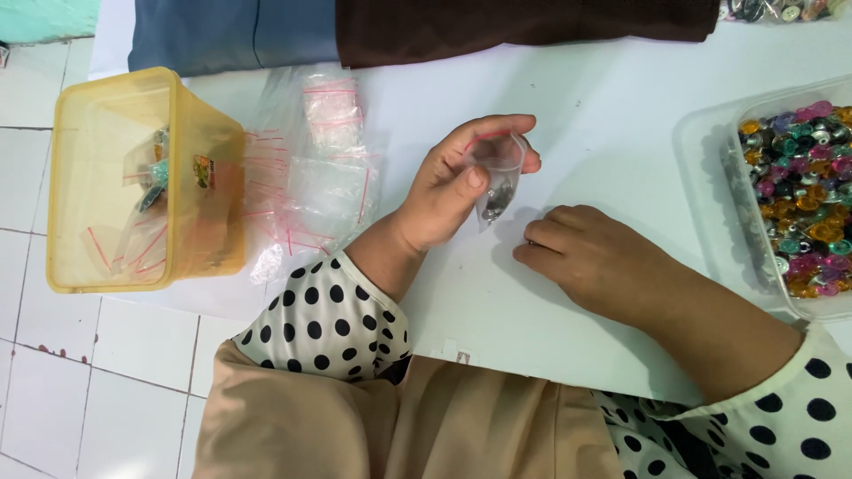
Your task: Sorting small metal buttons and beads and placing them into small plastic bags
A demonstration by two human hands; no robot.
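- Between the thumb and fingers of the left hand [448, 191] hangs a small clear bag [497, 177] with tiny dark bits at its bottom.
- Just right of the bag, the right hand [590, 257] rests on the white table [603, 106], fingers curled, holding nothing I can see.
- Left of the fingers lie empty bags [324, 168] and a yellow tub [133, 177].
- Far right sits a tray of shiny colored pieces [799, 204].

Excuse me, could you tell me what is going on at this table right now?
A person in polka-dot sleeves holds a small clear zip bag up in the left hand, with a few small pieces inside. The right hand rests on the white table, fingers curled. A clear tray of colourful pieces sits to the right, and empty bags and a yellow tub to the left.
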